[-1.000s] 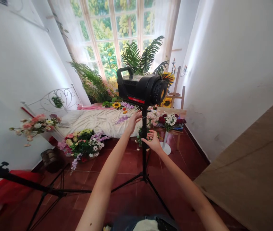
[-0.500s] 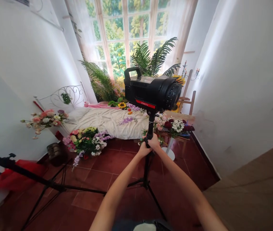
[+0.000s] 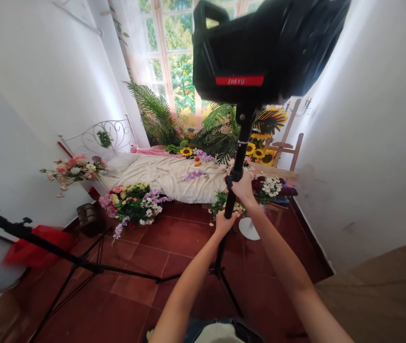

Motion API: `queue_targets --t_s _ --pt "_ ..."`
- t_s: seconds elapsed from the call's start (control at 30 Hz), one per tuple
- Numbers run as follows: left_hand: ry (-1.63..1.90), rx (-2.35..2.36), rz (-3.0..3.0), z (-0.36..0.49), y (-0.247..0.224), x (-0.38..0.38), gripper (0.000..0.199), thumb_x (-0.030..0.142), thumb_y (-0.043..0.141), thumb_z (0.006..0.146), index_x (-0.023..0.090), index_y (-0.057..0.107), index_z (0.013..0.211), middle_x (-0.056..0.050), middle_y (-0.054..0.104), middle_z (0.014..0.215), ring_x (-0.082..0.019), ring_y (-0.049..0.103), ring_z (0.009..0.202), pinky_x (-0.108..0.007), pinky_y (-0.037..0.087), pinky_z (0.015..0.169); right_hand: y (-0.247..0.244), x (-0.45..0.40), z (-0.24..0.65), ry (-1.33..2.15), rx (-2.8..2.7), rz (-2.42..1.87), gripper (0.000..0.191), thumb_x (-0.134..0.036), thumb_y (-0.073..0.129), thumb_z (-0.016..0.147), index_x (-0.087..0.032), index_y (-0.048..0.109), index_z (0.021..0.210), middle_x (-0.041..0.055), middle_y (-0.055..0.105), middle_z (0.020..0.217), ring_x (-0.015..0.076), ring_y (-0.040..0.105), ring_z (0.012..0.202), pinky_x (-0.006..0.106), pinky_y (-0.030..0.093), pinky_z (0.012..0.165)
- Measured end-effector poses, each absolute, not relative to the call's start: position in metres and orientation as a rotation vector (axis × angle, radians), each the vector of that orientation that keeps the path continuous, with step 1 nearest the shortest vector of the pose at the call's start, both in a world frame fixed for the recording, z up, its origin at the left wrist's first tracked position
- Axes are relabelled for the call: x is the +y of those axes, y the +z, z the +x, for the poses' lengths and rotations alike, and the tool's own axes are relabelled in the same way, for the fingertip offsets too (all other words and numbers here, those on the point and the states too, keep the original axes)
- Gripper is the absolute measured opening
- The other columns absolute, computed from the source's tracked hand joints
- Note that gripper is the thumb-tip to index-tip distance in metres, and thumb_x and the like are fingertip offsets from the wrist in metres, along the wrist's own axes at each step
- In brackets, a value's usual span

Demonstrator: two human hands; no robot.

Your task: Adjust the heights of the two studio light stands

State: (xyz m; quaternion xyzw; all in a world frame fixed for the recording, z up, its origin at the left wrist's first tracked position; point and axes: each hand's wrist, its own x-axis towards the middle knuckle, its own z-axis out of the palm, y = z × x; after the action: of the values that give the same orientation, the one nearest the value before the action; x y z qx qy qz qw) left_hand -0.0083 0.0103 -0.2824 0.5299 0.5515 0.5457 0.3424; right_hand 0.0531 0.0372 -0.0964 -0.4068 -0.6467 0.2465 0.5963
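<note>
A black studio light (image 3: 246, 57) with a red label looms large at the top of the view, mounted on a black light stand (image 3: 239, 157). My left hand (image 3: 225, 221) is wrapped round the stand's pole, low down. Higher up, my right hand (image 3: 244, 188) grips the same pole beside a black clamp collar (image 3: 234, 176). The stand's legs (image 3: 229, 290) spread on the floor beneath my arms. The light's right end is blurred, and its top is cut off by the frame edge.
A bed with a cream blanket (image 3: 167, 174) lies behind, with flower bunches (image 3: 127, 205) in front. At left, another black stand (image 3: 45, 243) stretches its legs across the red tiles. A round white base (image 3: 249, 229), a wooden easel (image 3: 290, 138) and a white wall (image 3: 374, 143) are at right.
The studio light has risen and come nearer, tilting a little to the right. My right hand has moved up with the pole, while my left stays lower; the hands are now apart.
</note>
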Motion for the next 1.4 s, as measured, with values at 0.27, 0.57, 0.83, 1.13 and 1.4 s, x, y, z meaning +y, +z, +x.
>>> queue_targets --t_s 0.27,0.57,0.83,1.13,1.4 --pt "1.421 1.486 1.354 -0.006 -0.284 0.010 0.026 0.037 0.067 0.063 0.015 0.057 0.052 0.002 0.053 0.050 -0.011 0.052 0.054 -0.021 0.040 0.053 -0.080 0.037 0.053 0.545 -1.503 -0.930 0.019 -0.033 0.063 0.061 -0.017 0.052 0.064 -0.0024 0.053 0.057 0.0109 0.048 0.051 0.023 0.040 0.049" --pt "1.453 1.497 1.454 -0.008 -0.295 0.015 0.034 0.042 0.060 0.071 0.015 0.055 0.051 0.001 0.050 0.048 -0.010 0.047 0.049 -0.021 0.033 0.048 -0.127 0.030 0.050 0.613 -1.494 -1.013 0.017 -0.031 0.061 0.060 -0.017 0.052 0.065 0.0010 0.057 0.061 0.0128 0.051 0.055 0.024 0.041 0.051" --pt "1.497 1.429 1.472 -0.005 -0.299 0.016 0.040 0.048 0.055 0.074 0.016 0.053 0.050 0.000 0.049 0.047 -0.010 0.047 0.048 -0.021 0.034 0.048 -0.126 0.028 0.056 0.664 -1.575 -1.020 0.022 -0.034 0.065 0.062 -0.017 0.053 0.066 -0.0006 0.055 0.062 0.0122 0.050 0.057 0.024 0.044 0.055" --pt "1.521 1.383 1.391 -0.003 -0.297 0.015 0.037 0.048 0.060 0.070 0.014 0.057 0.057 -0.001 0.053 0.053 -0.010 0.047 0.052 -0.020 0.036 0.049 -0.186 -0.006 0.120 1.006 -1.822 -1.006 0.055 -0.046 0.070 0.065 -0.018 0.049 0.108 0.0067 0.062 0.095 0.0164 0.059 0.083 0.029 0.050 0.072" --pt "1.522 1.382 1.387 -0.002 -0.286 0.008 0.043 0.054 0.057 0.072 0.014 0.054 0.055 0.001 0.047 0.050 -0.008 0.041 0.048 -0.018 0.033 0.045 -0.288 -0.035 0.130 1.569 -1.479 -1.410 0.047 -0.058 0.035 0.087 -0.017 0.055 0.075 0.0070 0.066 0.071 0.0149 0.059 0.057 0.024 0.043 0.050"
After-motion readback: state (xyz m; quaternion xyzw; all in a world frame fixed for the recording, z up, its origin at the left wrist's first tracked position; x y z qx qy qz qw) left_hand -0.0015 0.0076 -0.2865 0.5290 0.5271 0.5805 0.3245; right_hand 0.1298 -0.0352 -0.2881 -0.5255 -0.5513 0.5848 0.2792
